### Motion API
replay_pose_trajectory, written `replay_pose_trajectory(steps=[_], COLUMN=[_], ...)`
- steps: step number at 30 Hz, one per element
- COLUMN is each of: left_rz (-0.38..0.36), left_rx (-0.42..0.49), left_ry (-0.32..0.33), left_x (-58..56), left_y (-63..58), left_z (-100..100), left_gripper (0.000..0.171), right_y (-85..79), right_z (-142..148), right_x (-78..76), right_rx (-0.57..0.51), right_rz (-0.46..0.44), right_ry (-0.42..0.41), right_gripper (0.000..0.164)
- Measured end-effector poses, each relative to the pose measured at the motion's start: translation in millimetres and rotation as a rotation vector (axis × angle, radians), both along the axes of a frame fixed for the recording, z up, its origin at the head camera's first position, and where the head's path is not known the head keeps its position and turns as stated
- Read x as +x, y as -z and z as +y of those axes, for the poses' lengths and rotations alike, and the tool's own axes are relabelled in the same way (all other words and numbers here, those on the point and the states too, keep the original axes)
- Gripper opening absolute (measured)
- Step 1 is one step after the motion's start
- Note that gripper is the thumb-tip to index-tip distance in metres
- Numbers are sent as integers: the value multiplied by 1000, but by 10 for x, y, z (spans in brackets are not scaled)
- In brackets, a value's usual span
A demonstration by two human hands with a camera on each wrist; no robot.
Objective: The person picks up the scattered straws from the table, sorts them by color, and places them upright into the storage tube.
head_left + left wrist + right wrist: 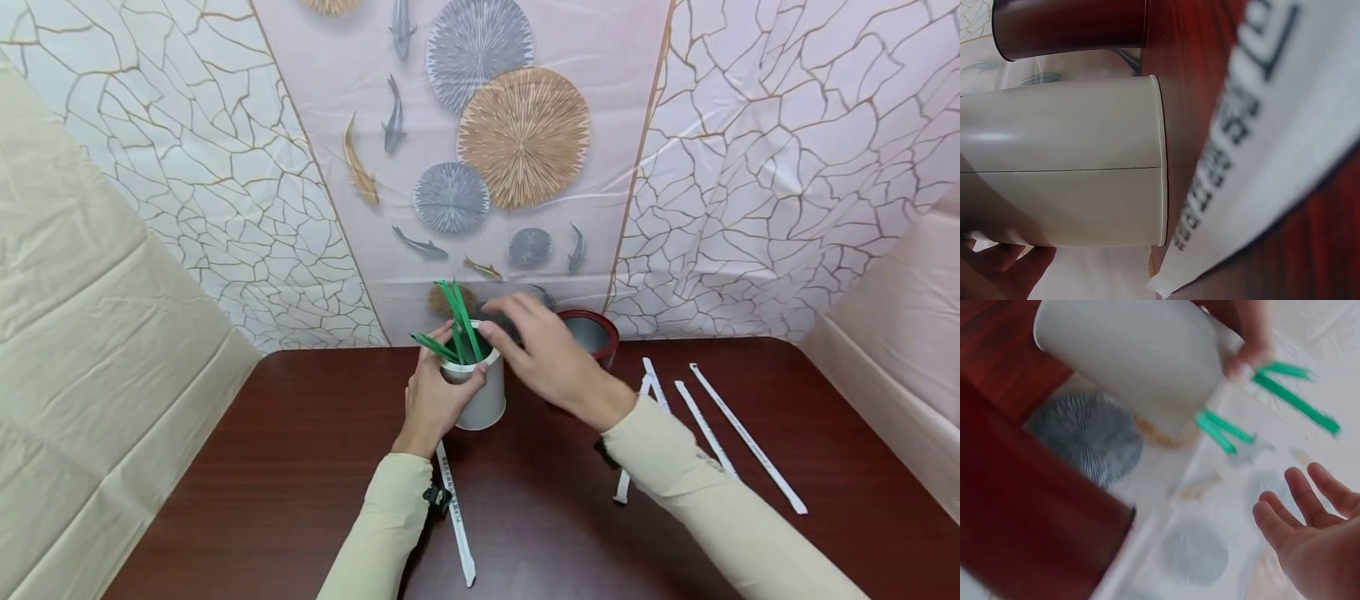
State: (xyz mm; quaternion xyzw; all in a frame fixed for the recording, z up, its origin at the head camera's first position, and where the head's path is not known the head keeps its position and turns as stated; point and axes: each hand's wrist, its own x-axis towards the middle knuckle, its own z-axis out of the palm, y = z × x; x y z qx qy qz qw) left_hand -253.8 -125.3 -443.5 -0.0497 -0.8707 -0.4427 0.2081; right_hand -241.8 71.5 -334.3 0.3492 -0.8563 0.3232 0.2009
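Note:
A white cup stands on the dark wooden table with several green straws sticking out of it. My left hand grips the cup's side, thumb at the rim; the left wrist view shows the cup wall close up. My right hand hovers just right of the cup's mouth, fingers spread and holding nothing; in the right wrist view its fingers are open below the cup and the green straws. A dark red cup stands behind the right hand.
Several white paper-wrapped straws lie on the table at the right, and another wrapped straw lies under my left forearm, printed wrapper close to the left wrist camera. A patterned backdrop closes the rear; cloth walls stand at both sides.

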Motion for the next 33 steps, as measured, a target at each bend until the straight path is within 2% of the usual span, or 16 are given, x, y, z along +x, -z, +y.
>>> replay_pose_trajectory(steps=[3, 7, 11, 17, 24, 33], left_rz=[5, -3, -9, -4, -10, -10], left_rx=[11, 12, 2, 16, 11, 1], left_ry=[3, -4, -21, -13, 3, -13], left_x=[14, 18, 23, 30, 8, 15], left_y=[-4, -15, -8, -3, -13, -4], left_z=[-9, -21, -38, 4, 29, 13], left_gripper=[71, 69, 69, 70, 70, 67], right_y=[-102, -125, 25, 313, 459, 532], right_z=[231, 605, 895, 1129, 1198, 1123], right_x=[-35, -173, -289, -321, -365, -514], right_rx=[6, 123, 239, 271, 212, 204], right_rz=[-39, -164, -255, -348, -361, -283], right_ry=[19, 109, 151, 153, 190, 145], right_gripper=[41, 59, 72, 88, 94, 74])
